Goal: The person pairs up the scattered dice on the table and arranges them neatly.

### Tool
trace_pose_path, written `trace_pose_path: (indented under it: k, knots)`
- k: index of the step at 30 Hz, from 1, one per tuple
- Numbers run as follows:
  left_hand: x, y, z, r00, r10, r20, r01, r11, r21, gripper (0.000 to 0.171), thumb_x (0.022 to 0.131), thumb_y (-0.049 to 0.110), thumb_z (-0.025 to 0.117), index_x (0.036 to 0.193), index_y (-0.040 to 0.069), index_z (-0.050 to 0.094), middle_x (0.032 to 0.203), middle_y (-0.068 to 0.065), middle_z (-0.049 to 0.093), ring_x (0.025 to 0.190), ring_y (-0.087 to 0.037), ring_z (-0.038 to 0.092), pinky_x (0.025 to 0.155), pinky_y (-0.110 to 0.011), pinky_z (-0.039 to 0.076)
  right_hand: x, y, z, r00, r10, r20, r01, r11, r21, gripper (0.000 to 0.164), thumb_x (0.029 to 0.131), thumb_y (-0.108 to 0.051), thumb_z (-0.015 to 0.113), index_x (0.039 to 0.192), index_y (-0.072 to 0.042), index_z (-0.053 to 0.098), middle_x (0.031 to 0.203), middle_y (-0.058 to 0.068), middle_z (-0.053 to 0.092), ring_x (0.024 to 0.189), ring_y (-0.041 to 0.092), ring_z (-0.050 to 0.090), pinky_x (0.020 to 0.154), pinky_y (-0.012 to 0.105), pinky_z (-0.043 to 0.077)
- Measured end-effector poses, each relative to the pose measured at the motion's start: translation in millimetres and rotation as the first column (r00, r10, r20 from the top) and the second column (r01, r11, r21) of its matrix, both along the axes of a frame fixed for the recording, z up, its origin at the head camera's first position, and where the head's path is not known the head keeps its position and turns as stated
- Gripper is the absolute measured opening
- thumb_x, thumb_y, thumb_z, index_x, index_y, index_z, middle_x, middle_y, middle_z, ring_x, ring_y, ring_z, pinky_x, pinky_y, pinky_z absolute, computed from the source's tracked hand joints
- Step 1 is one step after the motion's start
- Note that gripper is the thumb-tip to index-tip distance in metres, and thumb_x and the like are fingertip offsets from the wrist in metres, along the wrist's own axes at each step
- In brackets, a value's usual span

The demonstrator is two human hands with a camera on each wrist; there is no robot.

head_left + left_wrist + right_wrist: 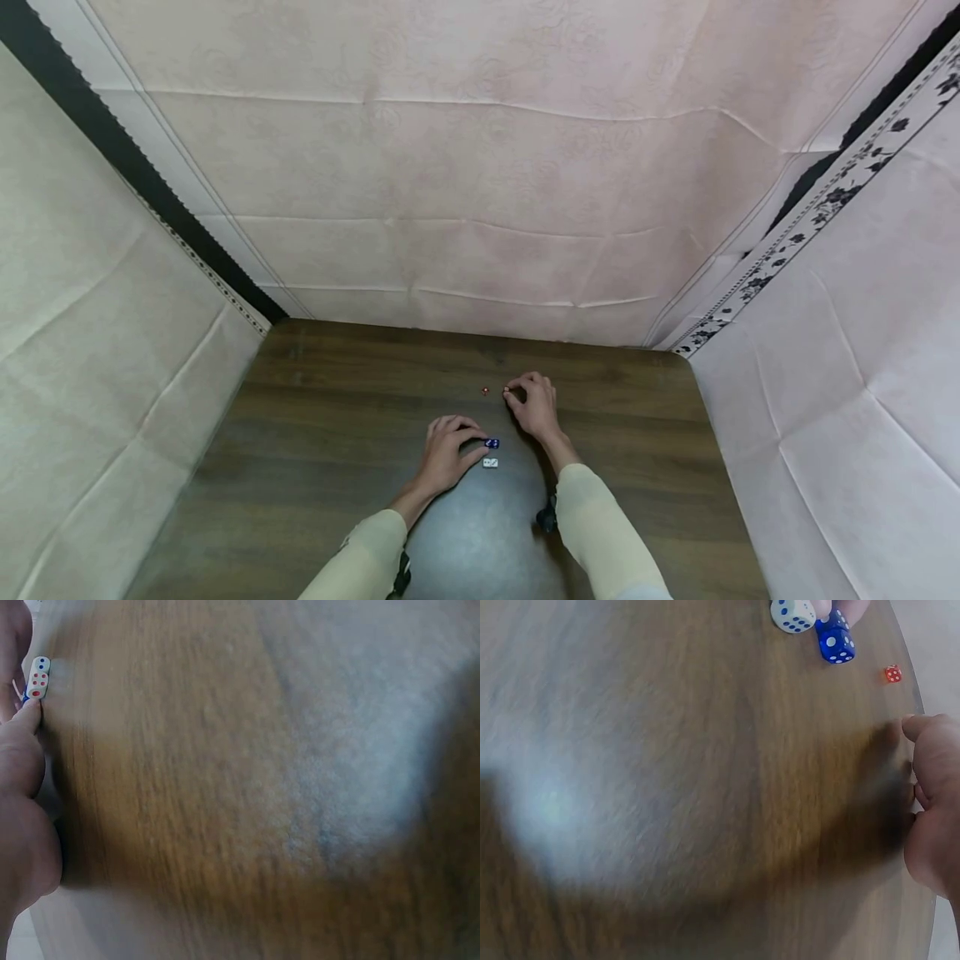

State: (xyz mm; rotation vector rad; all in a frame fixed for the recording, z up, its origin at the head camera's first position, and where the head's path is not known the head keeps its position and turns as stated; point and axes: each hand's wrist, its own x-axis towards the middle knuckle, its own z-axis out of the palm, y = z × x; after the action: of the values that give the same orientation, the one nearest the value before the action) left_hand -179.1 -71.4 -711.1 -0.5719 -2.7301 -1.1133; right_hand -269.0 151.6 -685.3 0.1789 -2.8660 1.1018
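Note:
With thumb and fingertips, my left hand (pixel 447 454) pinches a pair of blue dice (pixel 492 443) that rest side by side on the table. Just nearer to me lies a pair of white dice (pixel 491 462), their pips plain in the left wrist view (pixel 40 676). Farther back sits one small red die (pixel 485 391), also visible in the right wrist view (pixel 893 673). To its right, my right hand (pixel 537 405) has thumb and forefinger brought together at the tips, around what looks like a small die, mostly hidden by the fingers.
A brown wood-grain table (pixel 337 400) lies under both hands. Pale patterned cloth (pixel 465 167) hangs behind its far edge, and more cloth (pixel 112 317) stands at the left and right sides.

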Motion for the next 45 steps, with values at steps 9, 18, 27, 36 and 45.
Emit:
trace_pose_path:
  k: [9, 18, 27, 36, 45]
  knots:
    - [0.6, 0, -3.2, 1.0, 0.007, -0.015, -0.007, 1.0, 0.002, 0.021, 0.098, 0.031, 0.091, 0.117, 0.022, 0.088, 0.127, -0.002, 0.079, 0.128, -0.032, 0.065, 0.121, -0.067, 0.039, 16.0, 9, 3.6, 0.998, 0.04, -0.041, -0.043, 0.997, -0.072, 0.015, 0.106, -0.021, 0.082, 0.118, -0.011, 0.086, 0.131, 0.015, 0.073, 0.124, 0.036, 0.063, 0.116, 0.061, 0.044]
    - [-0.4, 0, -5.3, 0.999, 0.016, -0.04, -0.016, 1.0, 0.002, 0.02, 0.097, 0.03, 0.092, 0.114, 0.023, 0.088, 0.125, 0.0, 0.078, 0.125, -0.029, 0.065, 0.119, -0.066, 0.04, 42.7, 6, 0.4, 0.989, 0.105, -0.103, -0.114, 0.989, -0.089, 0.014, 0.104, -0.018, 0.084, 0.117, -0.011, 0.086, 0.124, 0.01, 0.077, 0.122, 0.032, 0.069, 0.114, 0.059, 0.054]
    - [-1.0, 0, -6.2, 0.998, 0.02, -0.058, -0.021, 1.0, -0.015, 0.018, 0.096, 0.03, 0.092, 0.113, 0.024, 0.088, 0.124, 0.0, 0.078, 0.123, -0.029, 0.066, 0.117, -0.065, 0.042, 58.1, 3, -4.5, 0.976, 0.178, -0.126, -0.185, 0.982, -0.045, 0.013, 0.104, -0.018, 0.084, 0.115, -0.012, 0.085, 0.117, 0.005, 0.077, 0.112, 0.025, 0.069, 0.102, 0.052, 0.058]
    - [-0.5, 1, -6.7, 0.998, 0.018, -0.065, -0.019, 1.0, -0.007, 0.019, 0.096, 0.028, 0.093, 0.113, 0.022, 0.088, 0.124, -0.002, 0.079, 0.124, -0.032, 0.066, 0.117, -0.067, 0.042, 64.5, 3, -8.1, 0.975, 0.195, -0.108, -0.201, 0.979, -0.038, 0.014, 0.104, -0.018, 0.084, 0.117, -0.012, 0.085, 0.119, 0.007, 0.078, 0.114, 0.028, 0.072, 0.106, 0.055, 0.056]
    - [-1.4, 2, -7.1, 0.997, 0.021, -0.074, -0.022, 1.0, -0.011, 0.018, 0.095, 0.027, 0.093, 0.112, 0.022, 0.088, 0.123, -0.001, 0.079, 0.123, -0.031, 0.067, 0.116, -0.067, 0.042, 69.3, 2, -14.3, 0.97, 0.2, -0.139, -0.206, 0.978, -0.027, 0.013, 0.105, -0.018, 0.083, 0.116, -0.012, 0.085, 0.118, 0.007, 0.077, 0.113, 0.03, 0.067, 0.108, 0.061, 0.049]
